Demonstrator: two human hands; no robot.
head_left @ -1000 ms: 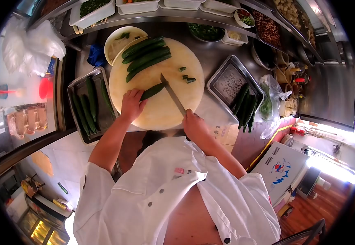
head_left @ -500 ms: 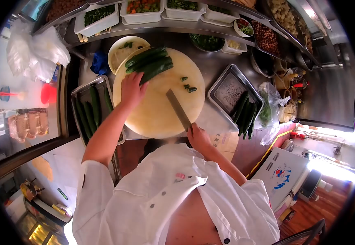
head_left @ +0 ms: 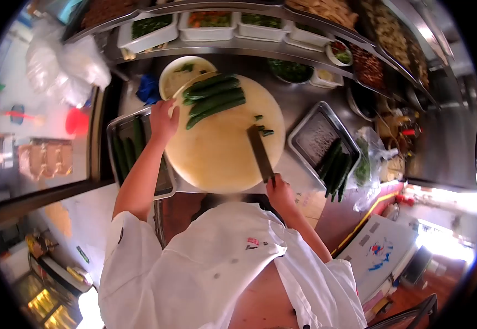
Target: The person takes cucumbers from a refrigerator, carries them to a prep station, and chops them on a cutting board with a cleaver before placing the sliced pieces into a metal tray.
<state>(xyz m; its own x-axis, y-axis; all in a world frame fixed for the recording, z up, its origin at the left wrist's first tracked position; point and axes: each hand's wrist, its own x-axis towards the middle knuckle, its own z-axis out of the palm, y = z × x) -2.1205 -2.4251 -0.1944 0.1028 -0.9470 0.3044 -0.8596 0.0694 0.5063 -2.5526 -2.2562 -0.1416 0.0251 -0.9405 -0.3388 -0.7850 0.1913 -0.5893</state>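
Note:
My left hand is off the cucumbers, over the left edge of the round cutting board, fingers apart and holding nothing visible. Several green cucumbers lie side by side on the board's upper left part. The handle of a cleaver is in the closed fingers of my right hand, its blade over the board's right side. Small cucumber ends lie by the blade's tip.
Left of the board is a metal tray with cucumbers; on the right, another tray holds more. A bowl stands behind the board, near a blue cloth. White food containers line the shelf. A plastic bag lies far right.
My left hand first moved up to the cucumber row, then left, off it. The cucumber it held now lies with the others. The cleaver has shifted right, towards the cut ends.

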